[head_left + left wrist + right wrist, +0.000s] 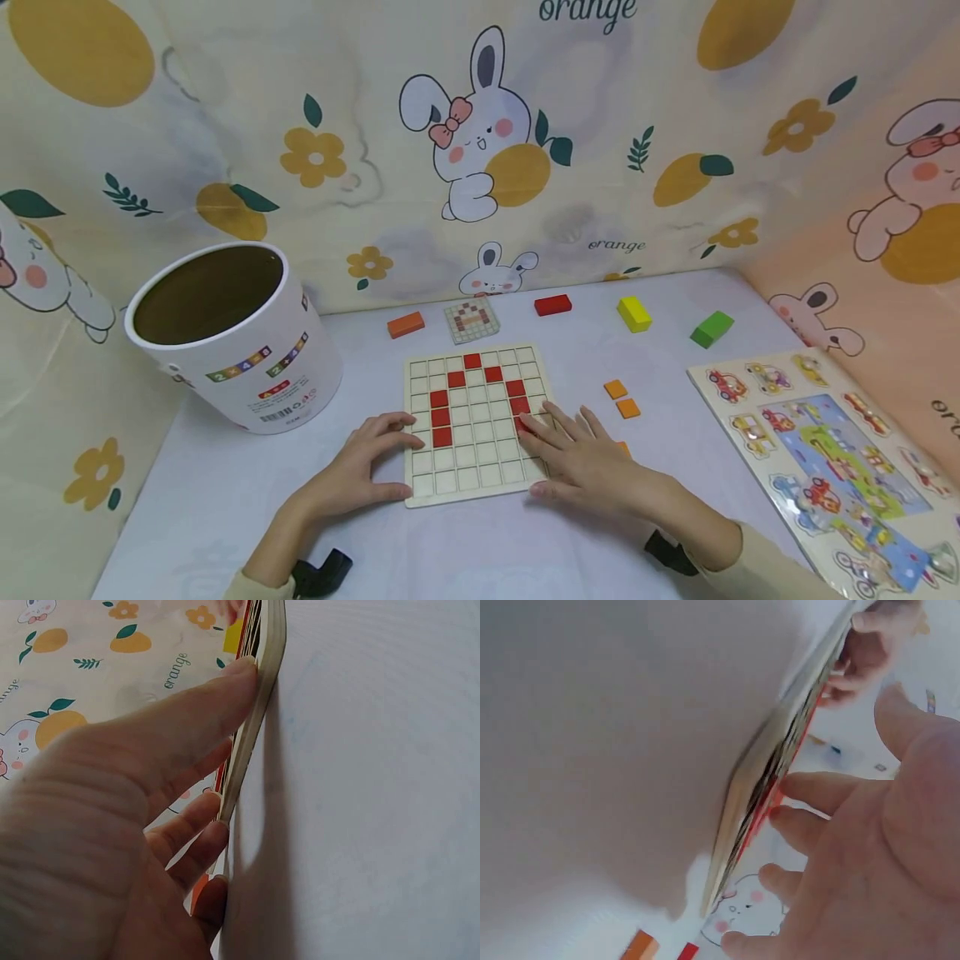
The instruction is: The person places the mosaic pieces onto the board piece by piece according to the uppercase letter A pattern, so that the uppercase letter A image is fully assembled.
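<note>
A wooden grid board point(480, 467) lies flat on the white table, with red square tiles point(440, 417) set in it as an arch. My left hand point(375, 462) rests on the board's left edge, thumb along the front corner and fingers relaxed. In the left wrist view the thumb point(187, 720) presses against the board's thin edge point(262, 697). My right hand point(570, 450) lies over the board's right side, its straight fingertips on a red tile point(521, 407) in the right column. The right wrist view shows those fingers point(810, 791) on the board point(772, 772).
A white bucket point(232, 333) stands at the left. Behind the board lie an orange block point(406, 324), a pattern card point(471, 320), a red block point(552, 305), a yellow block point(634, 314) and a green block point(712, 328). Two orange tiles point(622, 398) and a vehicle puzzle point(832, 458) lie to the right.
</note>
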Motion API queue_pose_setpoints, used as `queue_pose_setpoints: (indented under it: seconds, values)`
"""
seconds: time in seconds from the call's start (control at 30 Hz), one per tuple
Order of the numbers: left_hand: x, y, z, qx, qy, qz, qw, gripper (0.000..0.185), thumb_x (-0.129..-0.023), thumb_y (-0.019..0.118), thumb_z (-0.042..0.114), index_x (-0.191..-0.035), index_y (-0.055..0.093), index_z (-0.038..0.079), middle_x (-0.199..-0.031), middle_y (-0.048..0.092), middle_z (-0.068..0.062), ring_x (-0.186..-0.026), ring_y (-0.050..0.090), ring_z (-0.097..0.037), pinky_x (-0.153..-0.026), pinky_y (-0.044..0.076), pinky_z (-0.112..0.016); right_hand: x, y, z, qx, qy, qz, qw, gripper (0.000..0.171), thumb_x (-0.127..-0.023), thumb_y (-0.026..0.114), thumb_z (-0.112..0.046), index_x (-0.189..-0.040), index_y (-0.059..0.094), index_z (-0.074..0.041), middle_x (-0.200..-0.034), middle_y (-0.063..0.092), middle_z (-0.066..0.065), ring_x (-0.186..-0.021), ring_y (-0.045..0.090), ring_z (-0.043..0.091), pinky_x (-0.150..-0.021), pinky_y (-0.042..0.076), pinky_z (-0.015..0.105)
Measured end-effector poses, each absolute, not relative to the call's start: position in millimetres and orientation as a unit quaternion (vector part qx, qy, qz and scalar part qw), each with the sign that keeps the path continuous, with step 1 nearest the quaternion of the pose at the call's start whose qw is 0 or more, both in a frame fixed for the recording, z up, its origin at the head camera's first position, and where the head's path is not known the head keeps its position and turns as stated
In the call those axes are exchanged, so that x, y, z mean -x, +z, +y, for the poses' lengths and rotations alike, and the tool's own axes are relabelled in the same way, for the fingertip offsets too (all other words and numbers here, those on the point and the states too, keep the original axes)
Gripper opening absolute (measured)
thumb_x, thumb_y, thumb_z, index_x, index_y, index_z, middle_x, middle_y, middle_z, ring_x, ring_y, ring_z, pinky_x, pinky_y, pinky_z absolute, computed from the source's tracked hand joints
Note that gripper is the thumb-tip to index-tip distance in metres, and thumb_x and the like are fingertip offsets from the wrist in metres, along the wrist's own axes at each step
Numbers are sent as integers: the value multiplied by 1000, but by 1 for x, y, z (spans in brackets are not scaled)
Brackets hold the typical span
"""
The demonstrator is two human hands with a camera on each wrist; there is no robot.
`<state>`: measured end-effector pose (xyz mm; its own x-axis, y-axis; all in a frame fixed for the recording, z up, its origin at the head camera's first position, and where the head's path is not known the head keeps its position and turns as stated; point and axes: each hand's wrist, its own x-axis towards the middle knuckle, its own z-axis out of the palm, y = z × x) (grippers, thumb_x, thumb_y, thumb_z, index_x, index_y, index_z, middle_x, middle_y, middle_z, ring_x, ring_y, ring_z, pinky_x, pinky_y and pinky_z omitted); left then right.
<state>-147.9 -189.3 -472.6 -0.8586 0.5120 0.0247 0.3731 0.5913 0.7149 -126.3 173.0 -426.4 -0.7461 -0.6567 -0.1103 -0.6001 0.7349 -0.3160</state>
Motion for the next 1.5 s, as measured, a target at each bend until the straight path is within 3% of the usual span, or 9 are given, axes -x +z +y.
queue_pose_setpoints:
  seconds: [0.33, 0.43, 0.5, 0.6, 0.7, 0.9, 1.07, 1.17, 1.5]
  values:
    - [148, -473, -189, -250, 378, 886, 93, 52, -74, 85, 43, -121, 67, 29, -148, 45, 1, -141, 35, -29, -110, 23, -64, 123, -430, 180, 322, -159, 923, 140, 76, -96, 52, -58, -156, 33, -15, -165, 19, -2, -152, 6, 30, -116, 7, 64]
    - [147, -472, -189, -246, 379, 887, 98, 52, -74, 85, 43, -121, 67, 29, -149, 44, 2, -141, 34, -28, -111, 22, -64, 125, -426, 185, 318, -165, 926, 122, 74, -97, 55, -53, -155, 35, -12, -165, 19, 3, -152, 7, 33, -115, 9, 66]
    - [147, -471, -188, -244, 377, 888, 101, 52, -74, 86, 43, -121, 66, 30, -149, 44, 3, -141, 34, -28, -112, 21, -65, 129, -423, 194, 306, -166, 934, 87, 71, -96, 61, -46, -152, 39, -8, -163, 23, 10, -150, 14, 38, -113, 14, 68]
    - [147, -471, -188, -242, 377, 888, 102, 52, -74, 86, 43, -121, 66, 30, -149, 43, 4, -142, 33, -27, -112, 20, -65, 141, -418, 213, 266, -183, 946, 22, 60, -93, 70, -30, -142, 52, -2, -153, 40, 22, -140, 34, 46, -105, 29, 70]
    - [147, -470, -188, -243, 378, 888, 100, 52, -74, 86, 43, -121, 66, 30, -149, 44, 3, -142, 34, -27, -112, 20, -66, 157, -416, 238, 204, -260, 944, 4, 45, -90, 72, -11, -131, 59, 2, -136, 53, 23, -126, 48, 45, -99, 38, 66]
    - [148, -471, -189, -245, 379, 886, 103, 52, -74, 85, 44, -121, 66, 31, -149, 44, 4, -142, 34, -27, -112, 22, -64, 183, -420, 268, 134, -372, 917, 48, 36, -88, 66, 4, -124, 60, 5, -127, 60, 22, -120, 51, 45, -98, 41, 64]
    - [148, -471, -189, -244, 380, 886, 103, 52, -74, 85, 44, -121, 66, 30, -149, 43, 3, -142, 33, -28, -112, 22, -64, 200, -427, 265, 128, -356, 924, 58, 33, -87, 69, 3, -120, 64, 4, -115, 62, 20, -102, 55, 36, -84, 53, 43]
    - [148, -471, -189, -247, 380, 886, 98, 52, -74, 85, 44, -121, 66, 30, -148, 44, 2, -141, 34, -29, -111, 22, -64, 209, -428, 260, 116, -336, 932, 70, 30, -86, 72, 3, -116, 66, 4, -106, 60, 17, -92, 53, 31, -77, 52, 34]
    - [148, -472, -189, -254, 380, 885, 93, 50, -75, 85, 44, -120, 66, 31, -148, 44, 2, -142, 35, -30, -110, 22, -66, 217, -432, 255, 101, -327, 935, 96, 27, -83, 73, 9, -108, 66, 2, -94, 57, 12, -87, 51, 28, -75, 50, 33]
